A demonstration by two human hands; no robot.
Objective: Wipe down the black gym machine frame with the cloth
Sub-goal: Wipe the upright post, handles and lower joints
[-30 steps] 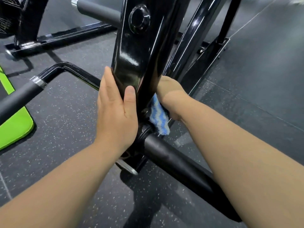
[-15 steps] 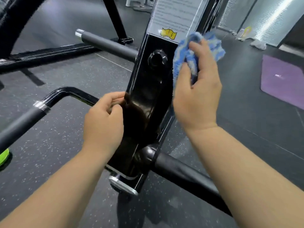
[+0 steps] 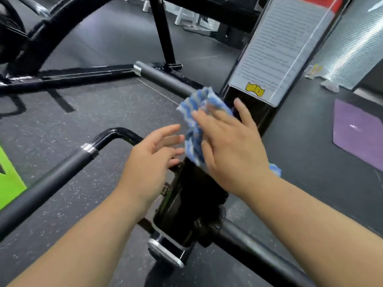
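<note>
glossy black machine frame [image 3: 182,206], blue and white zigzag-striped cloth [image 3: 193,121], grey label [image 3: 277,48] with yellow sticker [image 3: 255,89], dark speckled floor [image 3: 93,112], purple mat [image 3: 360,133], bright green mat [image 3: 9,179]

glossy black metal frame [image 3: 186,204]; soft striped cloth [image 3: 194,121]; matt, perhaps foam, grip [image 3: 47,189]; speckled rubbery floor [image 3: 87,117].
</note>
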